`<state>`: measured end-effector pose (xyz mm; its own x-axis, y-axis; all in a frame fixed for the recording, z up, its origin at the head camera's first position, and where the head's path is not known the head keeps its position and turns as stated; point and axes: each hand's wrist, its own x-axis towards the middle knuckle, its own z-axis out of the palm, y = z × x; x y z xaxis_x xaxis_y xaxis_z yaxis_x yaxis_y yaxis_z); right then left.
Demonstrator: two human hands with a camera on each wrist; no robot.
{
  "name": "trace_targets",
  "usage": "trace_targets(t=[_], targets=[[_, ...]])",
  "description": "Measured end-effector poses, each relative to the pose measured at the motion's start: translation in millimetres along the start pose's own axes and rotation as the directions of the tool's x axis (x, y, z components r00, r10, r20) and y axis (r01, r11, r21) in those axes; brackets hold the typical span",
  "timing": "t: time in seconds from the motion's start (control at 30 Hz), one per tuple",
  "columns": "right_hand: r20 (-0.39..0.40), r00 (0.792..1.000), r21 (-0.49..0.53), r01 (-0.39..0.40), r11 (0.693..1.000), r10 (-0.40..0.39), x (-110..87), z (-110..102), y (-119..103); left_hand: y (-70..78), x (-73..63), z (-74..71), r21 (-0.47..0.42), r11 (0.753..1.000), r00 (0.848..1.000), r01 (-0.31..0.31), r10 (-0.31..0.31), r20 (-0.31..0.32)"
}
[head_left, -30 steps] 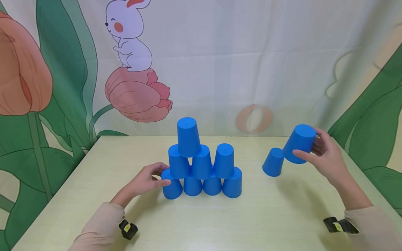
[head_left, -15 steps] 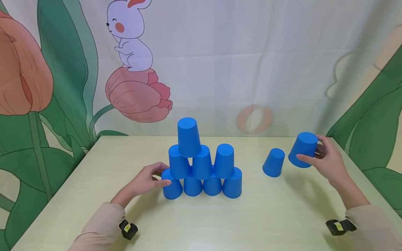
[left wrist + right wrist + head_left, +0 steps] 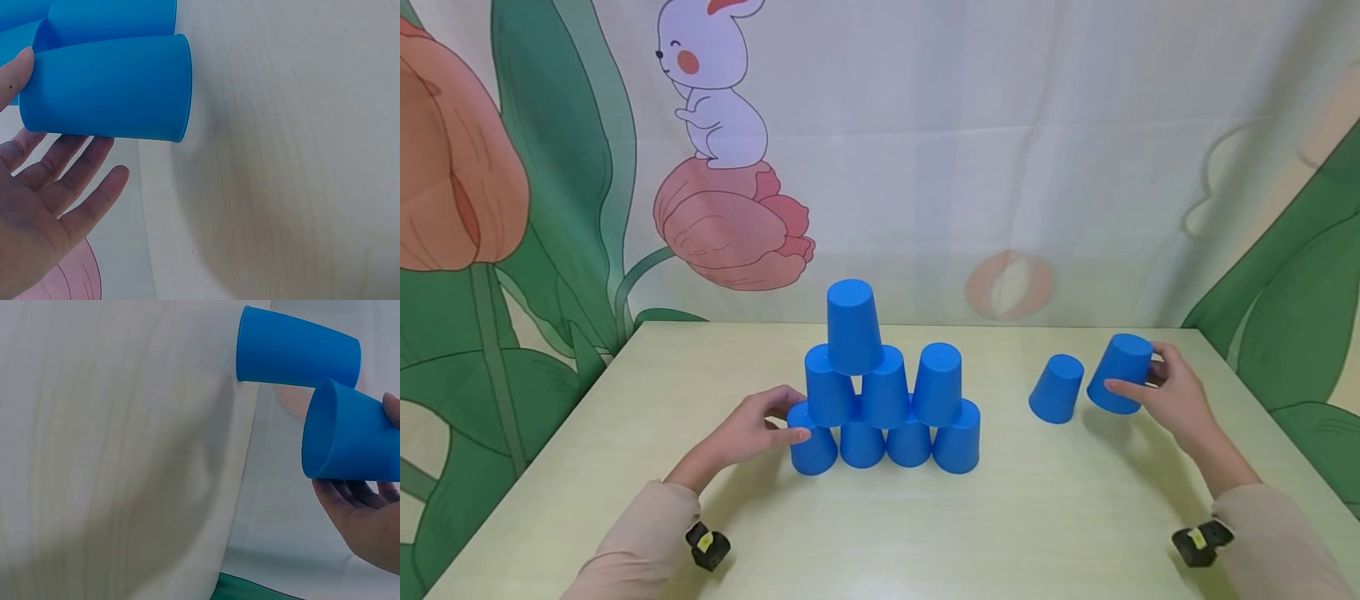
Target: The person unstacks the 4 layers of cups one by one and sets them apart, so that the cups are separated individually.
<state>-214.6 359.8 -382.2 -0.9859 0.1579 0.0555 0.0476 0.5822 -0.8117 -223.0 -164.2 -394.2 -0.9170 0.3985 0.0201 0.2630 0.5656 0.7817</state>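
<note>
My left hand rests at the bottom-left cup of a stack of upside-down blue cups. In the left wrist view its thumb lies on one side of that cup and fingertips touch the opposite side. Above a bottom row of several cups stand three more, with a single top cup over the left pair. At the right, my right hand grips another blue cup, mouth down and slightly tilted, held over the table. A lone upside-down cup stands just left of it.
The pale wooden table ends at a back edge before a printed curtain with a rabbit and flowers. Black wrist devices sit at the left cuff and right cuff.
My right hand has lowered its cup toward the table, swinging slightly right and then back left. The left hand and the stacked cups have stayed in place.
</note>
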Motion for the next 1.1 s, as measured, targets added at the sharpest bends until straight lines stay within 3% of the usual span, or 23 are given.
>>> trace_targets(t=[0.13,0.37,0.47,0.83,1.1], targets=[[0.003,1.000,-0.029,-0.021,0.999,0.021,3.3,4,2,0.9,0.2,-0.3,0.002,1.000,1.000,0.006,-0.006,-0.004],[0.001,1.000,-0.109,0.003,0.994,-0.003,53.3,9,85,-0.3,0.2,0.2,-0.004,1.000,1.000,-0.007,0.007,0.004],[0.006,1.000,-0.135,0.026,0.990,-0.026,62.6,11,98,-0.2,-0.1,-0.1,-0.006,1.000,1.000,0.002,-0.002,0.000],[0.109,0.992,-0.177,-0.037,0.984,0.057,11.7,12,18,0.5,-0.3,-1.0,-0.001,1.000,1.000,0.012,-0.012,0.006],[0.125,0.990,-0.173,-0.046,0.984,0.068,6.8,14,17,-1.2,0.4,0.5,-0.001,1.000,1.000,0.011,-0.011,0.003]])
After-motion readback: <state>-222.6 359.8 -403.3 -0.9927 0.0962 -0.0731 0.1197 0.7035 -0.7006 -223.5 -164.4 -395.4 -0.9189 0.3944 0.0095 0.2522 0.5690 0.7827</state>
